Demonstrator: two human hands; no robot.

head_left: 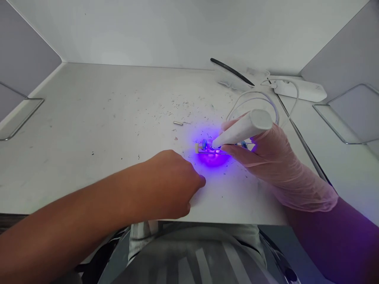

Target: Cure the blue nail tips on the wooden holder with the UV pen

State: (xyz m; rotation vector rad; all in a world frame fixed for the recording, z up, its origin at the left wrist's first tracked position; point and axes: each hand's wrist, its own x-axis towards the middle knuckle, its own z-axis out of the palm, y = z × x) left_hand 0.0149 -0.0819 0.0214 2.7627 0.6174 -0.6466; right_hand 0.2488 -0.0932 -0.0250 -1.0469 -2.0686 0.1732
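A gloved right hand (266, 154) grips a white lamp (239, 130), just over a slim fixture (204, 146) lying left-to-right on the table (74, 130). Farther off, front-left, the bare left hand (173, 185) curls, its grip hidden.

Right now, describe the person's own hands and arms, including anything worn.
The left hand is bare, and the left forearm shows no sleeve or watch. The right hand wears a thin, see-through, wrinkled glove with a loose cuff past the wrist. The right forearm shows no sleeve either.
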